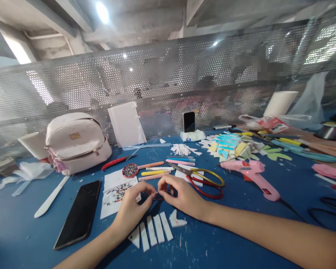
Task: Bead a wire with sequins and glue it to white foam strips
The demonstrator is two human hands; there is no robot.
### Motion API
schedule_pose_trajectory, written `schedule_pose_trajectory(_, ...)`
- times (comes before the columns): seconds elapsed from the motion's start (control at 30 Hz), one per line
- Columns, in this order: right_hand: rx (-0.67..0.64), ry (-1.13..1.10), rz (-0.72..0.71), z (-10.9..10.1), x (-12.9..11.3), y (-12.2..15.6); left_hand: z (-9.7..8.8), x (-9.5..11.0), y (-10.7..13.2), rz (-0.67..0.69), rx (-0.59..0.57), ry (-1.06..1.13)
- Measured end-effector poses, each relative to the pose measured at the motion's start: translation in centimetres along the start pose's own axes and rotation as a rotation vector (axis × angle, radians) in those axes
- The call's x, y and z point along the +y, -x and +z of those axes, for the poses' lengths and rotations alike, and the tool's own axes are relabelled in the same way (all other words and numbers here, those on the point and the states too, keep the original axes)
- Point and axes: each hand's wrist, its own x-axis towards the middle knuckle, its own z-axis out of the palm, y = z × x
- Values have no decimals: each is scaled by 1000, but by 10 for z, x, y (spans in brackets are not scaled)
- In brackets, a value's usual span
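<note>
- Small round dish (130, 170) heaped with dark mixed beads, just beyond the left hand (134, 207), resting on the top edge of a white paper sheet (116, 192) strewn with more tiny beads.
- Pale pink zipped backpack (75, 144) well off to the left hand's far side, shut; contents hidden.
- Small white stand (192, 136) far ahead of both hands, holding a dark phone (189, 121) upright.
- Left hand low over the blue tabletop (240, 231), forearm coming in from the bottom edge, thumb and forefinger pinched together at the tips.
- Right hand (182, 196) directly opposite, forearm stretching in from the lower right, fingers curled, thumb and forefinger likewise pinched.
- Both pinches meeting on a tiny dark item (159, 194) held between the two hands, just above the table; too small to identify.
- Row of white foam strips (152, 229) lying side by side right beneath the hands, toward the body, with a white arrow-shaped foam piece (177, 220) just under the right wrist.
- Black smartphone (80, 213) flat on the table, outside the left forearm.
- Scissors with yellow and red handles (205, 181) just beyond the right hand, blades pointing left.
- Coloured pens (162, 170) in a loose cluster beyond both hands.
- Pink hot glue gun (252, 175) farther out past the right hand, lying on its side.
- Heap of cut coloured paper shapes (231, 147) beyond the glue gun.
</note>
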Motion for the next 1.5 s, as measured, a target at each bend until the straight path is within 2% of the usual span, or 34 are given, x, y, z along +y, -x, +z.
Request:
schedule_pose_trajectory(0.27, -36, 51, 22, -1, -1, 0, 1, 3, 1, 8, 21, -25)
schedule_pose_trajectory(0.5, -29, 63, -19, 1, -3, 1, 1, 1, 2, 25, 3, -26)
schedule_pose_trajectory(1.5, -35, 60, -17, 1, -1, 1, 0, 5, 2, 26, 18, -9)
